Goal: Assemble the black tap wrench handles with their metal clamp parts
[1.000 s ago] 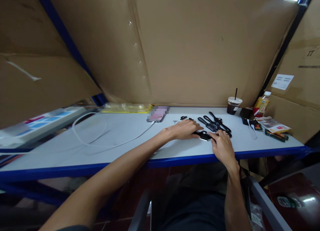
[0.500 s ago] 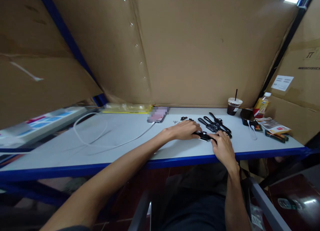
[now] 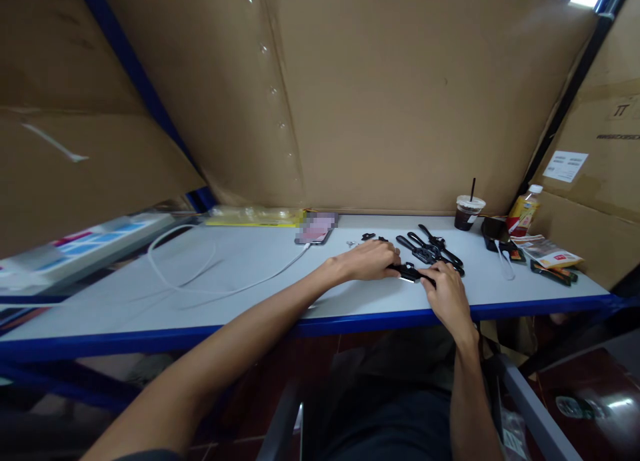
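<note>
Small black part [image 3: 409, 272], glossy, elongated, pale glint at edge; I pinched it between left grip [image 3: 373, 259] and right grip [image 3: 447, 291], both closed on its ends, on bench [image 3: 250, 274].

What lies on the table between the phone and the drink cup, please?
In the head view, a few small black bits and a pile of black handled parts lie between phone and cup.

Two hands [image 3: 373, 260] [image 3: 447, 292], one cup [image 3: 469, 211], one bottle [image 3: 523, 210]
</note>
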Action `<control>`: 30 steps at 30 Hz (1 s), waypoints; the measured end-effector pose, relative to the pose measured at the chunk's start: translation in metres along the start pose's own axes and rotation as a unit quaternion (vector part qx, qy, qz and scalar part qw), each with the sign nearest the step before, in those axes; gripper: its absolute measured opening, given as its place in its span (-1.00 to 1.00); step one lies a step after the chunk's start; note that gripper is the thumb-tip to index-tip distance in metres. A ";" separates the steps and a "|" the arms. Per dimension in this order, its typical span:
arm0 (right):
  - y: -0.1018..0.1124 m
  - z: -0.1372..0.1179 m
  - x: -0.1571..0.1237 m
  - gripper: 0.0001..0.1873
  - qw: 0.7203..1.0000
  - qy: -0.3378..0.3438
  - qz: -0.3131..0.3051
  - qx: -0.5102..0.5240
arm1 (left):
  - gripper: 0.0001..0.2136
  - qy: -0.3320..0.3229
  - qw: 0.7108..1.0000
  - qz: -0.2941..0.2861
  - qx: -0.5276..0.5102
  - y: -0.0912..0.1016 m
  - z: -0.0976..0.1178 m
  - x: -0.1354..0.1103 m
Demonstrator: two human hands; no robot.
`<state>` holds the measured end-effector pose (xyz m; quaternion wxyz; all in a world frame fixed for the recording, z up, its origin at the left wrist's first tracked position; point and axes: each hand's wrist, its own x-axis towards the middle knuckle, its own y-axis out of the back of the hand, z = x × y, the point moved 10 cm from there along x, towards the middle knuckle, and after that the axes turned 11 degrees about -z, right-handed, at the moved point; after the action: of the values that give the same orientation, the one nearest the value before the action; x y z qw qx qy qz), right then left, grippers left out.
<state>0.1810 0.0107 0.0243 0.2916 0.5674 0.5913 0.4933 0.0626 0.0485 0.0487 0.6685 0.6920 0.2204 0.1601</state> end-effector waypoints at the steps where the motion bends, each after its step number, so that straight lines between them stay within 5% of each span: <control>1: 0.000 0.000 0.000 -0.68 1.000 -0.001 0.000 0.000 | -0.81 -0.001 1.000 0.004 -0.007 0.000 -0.001 0.000; 11: 0.001 -0.001 0.000 -0.70 1.000 -0.008 -0.002 -0.004 | -0.74 -0.017 0.991 0.109 -0.072 0.011 -0.002 0.002; 22: -0.001 0.000 0.000 -0.68 1.000 -0.001 0.004 -0.016 | -0.65 -0.047 0.976 0.144 -0.155 -0.003 0.001 0.017; 26: -0.001 -0.001 0.000 -0.69 1.000 -0.005 -0.001 -0.020 | -0.77 0.015 0.974 0.175 -0.146 0.007 -0.006 0.012; 30: -0.001 -0.001 0.001 -0.69 1.000 -0.003 -0.001 -0.016 | -0.77 0.087 0.982 0.144 -0.080 0.008 -0.009 0.009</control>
<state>0.1799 0.0112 0.0235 0.3032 0.5639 0.5824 0.5008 0.0663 0.0605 0.0567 0.6696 0.6447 0.1619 0.3315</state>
